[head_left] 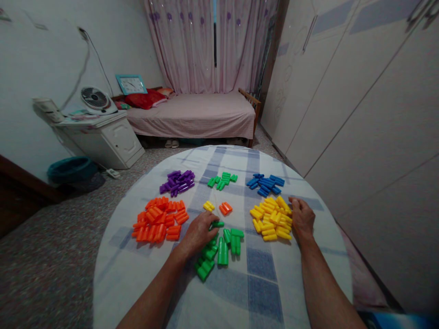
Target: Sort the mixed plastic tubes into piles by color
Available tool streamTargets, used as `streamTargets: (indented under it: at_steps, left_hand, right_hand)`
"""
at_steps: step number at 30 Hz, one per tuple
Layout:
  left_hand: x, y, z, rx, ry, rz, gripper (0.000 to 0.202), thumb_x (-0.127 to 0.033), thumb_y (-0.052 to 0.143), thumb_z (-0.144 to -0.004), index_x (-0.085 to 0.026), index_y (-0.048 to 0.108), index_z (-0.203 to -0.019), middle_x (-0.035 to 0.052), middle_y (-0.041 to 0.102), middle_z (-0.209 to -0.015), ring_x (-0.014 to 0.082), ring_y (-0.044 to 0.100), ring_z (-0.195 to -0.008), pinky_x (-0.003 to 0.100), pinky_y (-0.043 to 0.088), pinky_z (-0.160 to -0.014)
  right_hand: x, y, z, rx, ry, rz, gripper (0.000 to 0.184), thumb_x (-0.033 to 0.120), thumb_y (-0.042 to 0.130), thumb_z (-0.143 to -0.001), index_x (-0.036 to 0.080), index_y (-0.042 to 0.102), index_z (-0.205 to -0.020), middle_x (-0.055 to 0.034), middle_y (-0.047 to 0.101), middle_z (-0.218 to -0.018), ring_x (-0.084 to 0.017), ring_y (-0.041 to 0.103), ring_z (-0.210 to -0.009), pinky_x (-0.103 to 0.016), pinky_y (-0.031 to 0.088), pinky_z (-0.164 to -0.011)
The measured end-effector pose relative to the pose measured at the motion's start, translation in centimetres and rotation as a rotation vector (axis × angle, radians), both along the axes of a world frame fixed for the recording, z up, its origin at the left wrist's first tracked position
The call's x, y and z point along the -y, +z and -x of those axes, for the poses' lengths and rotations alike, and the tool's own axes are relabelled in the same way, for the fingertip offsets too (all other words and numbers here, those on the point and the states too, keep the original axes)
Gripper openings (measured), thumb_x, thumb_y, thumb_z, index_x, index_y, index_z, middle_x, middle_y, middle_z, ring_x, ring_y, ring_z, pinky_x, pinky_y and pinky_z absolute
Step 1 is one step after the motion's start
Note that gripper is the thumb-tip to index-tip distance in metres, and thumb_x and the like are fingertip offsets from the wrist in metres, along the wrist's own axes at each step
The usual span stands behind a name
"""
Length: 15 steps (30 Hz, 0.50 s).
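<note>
My left hand (pixel 202 230) is closed over the near green pile, fingertips pinching a small green plastic building piece (pixel 218 224). Below it lie more green pieces (pixel 205 266), some joined side by side; the hand and wrist hide part of them. A small yellow piece (pixel 208 206) and an orange piece (pixel 225 209) lie just beyond its fingers. My right hand (pixel 302 217) rests on the cloth with curled fingers, against the right edge of the yellow pile (pixel 272 219). Whether anything is inside its fingers is hidden.
On the round table with a checked cloth (pixel 236 301) lie an orange pile (pixel 158 220), a purple pile (pixel 177 183), a far green pile (pixel 222 180) and a blue pile (pixel 265 183). Beyond are a bed (pixel 195 112), a white cabinet (pixel 113 141) and a wardrobe (pixel 360 114).
</note>
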<state>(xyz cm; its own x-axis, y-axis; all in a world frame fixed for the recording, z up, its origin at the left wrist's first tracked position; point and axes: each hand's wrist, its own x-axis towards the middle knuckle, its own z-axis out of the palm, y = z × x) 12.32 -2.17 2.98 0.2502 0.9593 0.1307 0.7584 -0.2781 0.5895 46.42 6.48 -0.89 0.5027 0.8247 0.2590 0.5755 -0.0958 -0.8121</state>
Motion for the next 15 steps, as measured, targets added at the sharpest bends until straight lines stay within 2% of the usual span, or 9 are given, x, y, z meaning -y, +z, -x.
streamTargets:
  at_steps: [6, 10, 12, 15]
  left_hand:
    - [-0.4, -0.7, -0.2, -0.045, 0.04, -0.011, 0.015, -0.016, 0.055, -0.076, -0.022, 0.065, -0.087, 0.0049, 0.065, -0.089, 0.0198, 0.061, -0.087, 0.035, 0.048, -0.079]
    - [-0.7, -0.7, 0.1, 0.042, 0.05, -0.014, 0.014, -0.018, 0.055, -0.077, -0.023, 0.063, -0.087, 0.0021, 0.064, -0.083, 0.0162, 0.06, -0.078, 0.029, 0.048, -0.071]
    - [-1.6, -0.3, 0.2, 0.105, 0.066, -0.048, 0.014, -0.019, 0.055, -0.078, -0.023, 0.063, -0.088, 0.0015, 0.063, -0.083, 0.0145, 0.06, -0.076, 0.027, 0.048, -0.069]
    - [-4.3, 0.5, 0.2, 0.121, 0.134, -0.135, 0.014, -0.019, 0.055, -0.078, -0.021, 0.063, -0.09, 0.0021, 0.062, -0.086, 0.0139, 0.06, -0.079, 0.025, 0.048, -0.071]
  right_hand:
    - [0.5, 1.0, 0.9, -0.091, 0.154, 0.022, 0.05, 0.051, 0.039, -0.08, 0.016, 0.068, -0.101, -0.0101, 0.068, -0.105, -0.024, 0.059, -0.098, -0.034, 0.042, -0.086]
    - [0.3, 1.0, 1.4, -0.032, 0.215, 0.047, 0.053, 0.055, 0.037, -0.08, 0.016, 0.067, -0.101, -0.0101, 0.068, -0.105, -0.024, 0.059, -0.097, -0.035, 0.041, -0.087]
    - [0.1, 0.8, 1.4, -0.017, 0.211, 0.054, 0.054, 0.055, 0.036, -0.079, 0.016, 0.067, -0.101, -0.0103, 0.068, -0.105, -0.024, 0.059, -0.098, -0.035, 0.041, -0.088]
    - [-0.2, 0.5, 1.2, -0.014, 0.202, 0.055, 0.054, 0.055, 0.035, -0.079, 0.017, 0.068, -0.1, -0.0103, 0.068, -0.105, -0.024, 0.058, -0.097, -0.035, 0.041, -0.088]
